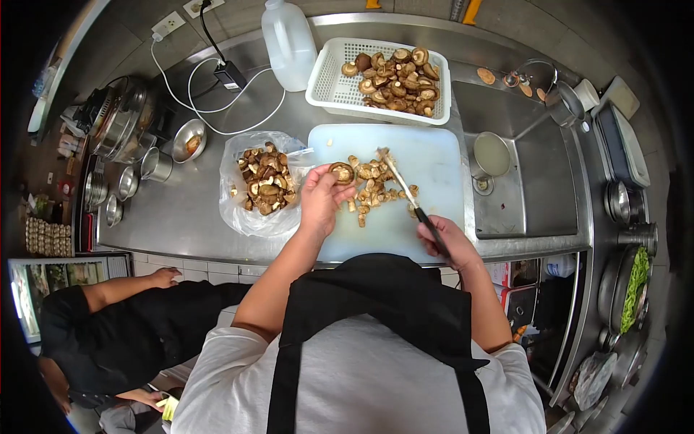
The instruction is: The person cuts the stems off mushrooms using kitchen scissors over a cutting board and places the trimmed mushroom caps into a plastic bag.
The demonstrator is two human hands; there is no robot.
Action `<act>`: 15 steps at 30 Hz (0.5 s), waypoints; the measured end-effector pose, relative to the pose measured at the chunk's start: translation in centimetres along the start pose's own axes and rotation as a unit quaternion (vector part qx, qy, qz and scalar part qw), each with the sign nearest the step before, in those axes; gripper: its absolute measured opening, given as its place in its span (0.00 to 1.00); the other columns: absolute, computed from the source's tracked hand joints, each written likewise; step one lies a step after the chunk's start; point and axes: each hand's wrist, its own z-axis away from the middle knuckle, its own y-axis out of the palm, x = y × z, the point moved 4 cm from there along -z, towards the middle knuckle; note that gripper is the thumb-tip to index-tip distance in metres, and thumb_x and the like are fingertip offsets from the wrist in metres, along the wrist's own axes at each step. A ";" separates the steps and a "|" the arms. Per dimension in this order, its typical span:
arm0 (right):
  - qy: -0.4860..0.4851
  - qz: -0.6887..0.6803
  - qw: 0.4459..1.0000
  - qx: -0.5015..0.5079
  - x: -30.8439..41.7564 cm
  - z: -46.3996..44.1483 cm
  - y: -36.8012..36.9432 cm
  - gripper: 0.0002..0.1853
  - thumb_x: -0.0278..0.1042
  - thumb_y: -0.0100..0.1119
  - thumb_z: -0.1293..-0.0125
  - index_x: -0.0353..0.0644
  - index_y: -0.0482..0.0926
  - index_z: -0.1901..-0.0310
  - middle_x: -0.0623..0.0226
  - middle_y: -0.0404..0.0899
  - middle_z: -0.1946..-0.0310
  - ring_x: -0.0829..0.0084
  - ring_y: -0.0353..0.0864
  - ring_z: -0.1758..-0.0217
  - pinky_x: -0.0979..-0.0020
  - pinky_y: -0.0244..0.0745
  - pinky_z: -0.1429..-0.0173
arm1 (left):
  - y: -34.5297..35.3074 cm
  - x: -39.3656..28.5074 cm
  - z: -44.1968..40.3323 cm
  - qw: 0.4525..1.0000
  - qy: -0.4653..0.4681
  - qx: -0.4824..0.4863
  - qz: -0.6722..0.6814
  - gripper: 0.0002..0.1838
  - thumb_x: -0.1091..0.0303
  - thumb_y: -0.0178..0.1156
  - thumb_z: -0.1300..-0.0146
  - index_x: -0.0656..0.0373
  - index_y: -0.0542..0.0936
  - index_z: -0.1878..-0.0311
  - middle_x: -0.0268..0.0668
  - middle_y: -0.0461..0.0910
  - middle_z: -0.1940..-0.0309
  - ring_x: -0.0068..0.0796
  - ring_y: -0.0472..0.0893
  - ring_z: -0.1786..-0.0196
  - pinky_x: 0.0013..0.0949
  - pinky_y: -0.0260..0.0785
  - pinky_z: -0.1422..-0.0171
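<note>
Between the fingertips of my left hand (319,202) is a shiitake mushroom (342,172), its pale underside partly showing. My right hand (450,242) is wrapped round the black handle of a knife (403,185), whose blade slants away to the upper left over the cutting board (437,159). Cut mushroom stems (372,192) lie heaped on the white board below and between both hands. Left of the board, a clear plastic bag (242,223) lies spread open with brown mushroom pieces (267,181) in it. Behind the board, a white perforated basket (318,90) holds many whole shiitake mushrooms (397,83).
A plastic jug (289,47) stands beside the basket, near a white cable (189,101). Metal bowls (189,141) are at the left. To the right is a steel sink (531,210) with a pot (492,154). Another person (137,333) in black is at lower left.
</note>
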 end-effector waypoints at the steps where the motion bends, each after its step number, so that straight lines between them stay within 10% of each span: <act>1: -0.018 0.243 0.965 -0.100 0.3 0.2 -0.9 0.26 0.56 0.70 0.28 0.35 0.79 0.60 0.63 0.76 0.66 0.69 0.75 0.69 0.68 0.74 0.65 | -0.6 -0.1 -0.3 1.000 0.006 0.001 -0.001 0.11 0.75 0.57 0.24 0.58 0.73 0.42 0.42 0.85 0.52 0.38 0.90 0.56 0.37 0.88 0.52; 2: -0.034 0.470 0.861 -0.192 1.5 0.7 -0.8 0.27 0.56 0.72 0.30 0.34 0.79 0.59 0.62 0.76 0.68 0.65 0.77 0.68 0.65 0.77 0.63 | -0.7 -0.4 -0.4 1.000 0.005 -0.001 -0.001 0.11 0.75 0.57 0.24 0.58 0.73 0.42 0.42 0.85 0.52 0.38 0.90 0.56 0.37 0.88 0.52; 6: -0.119 0.646 0.707 -0.263 3.9 2.4 2.4 0.30 0.55 0.77 0.39 0.32 0.82 0.53 0.50 0.80 0.53 0.50 0.80 0.45 0.56 0.79 0.41 | -0.1 -2.3 -0.1 1.000 -0.008 -0.026 -0.015 0.12 0.76 0.60 0.27 0.57 0.73 0.43 0.42 0.85 0.52 0.37 0.89 0.57 0.37 0.87 0.52; 11: -0.093 0.671 0.687 -0.263 5.2 3.3 2.3 0.35 0.55 0.79 0.42 0.29 0.81 0.47 0.46 0.78 0.48 0.45 0.77 0.41 0.55 0.77 0.37 | -0.6 -3.0 -1.2 0.999 -0.007 -0.022 -0.038 0.12 0.75 0.60 0.26 0.56 0.72 0.43 0.42 0.86 0.54 0.35 0.89 0.55 0.38 0.87 0.48; 15: -0.161 0.584 0.769 -0.204 4.8 2.4 1.8 0.29 0.44 0.83 0.41 0.32 0.77 0.50 0.58 0.73 0.54 0.63 0.75 0.52 0.63 0.76 0.46 | -0.8 -4.1 -1.4 0.999 -0.003 0.009 0.048 0.17 0.76 0.64 0.28 0.56 0.70 0.42 0.46 0.85 0.53 0.39 0.90 0.56 0.39 0.88 0.51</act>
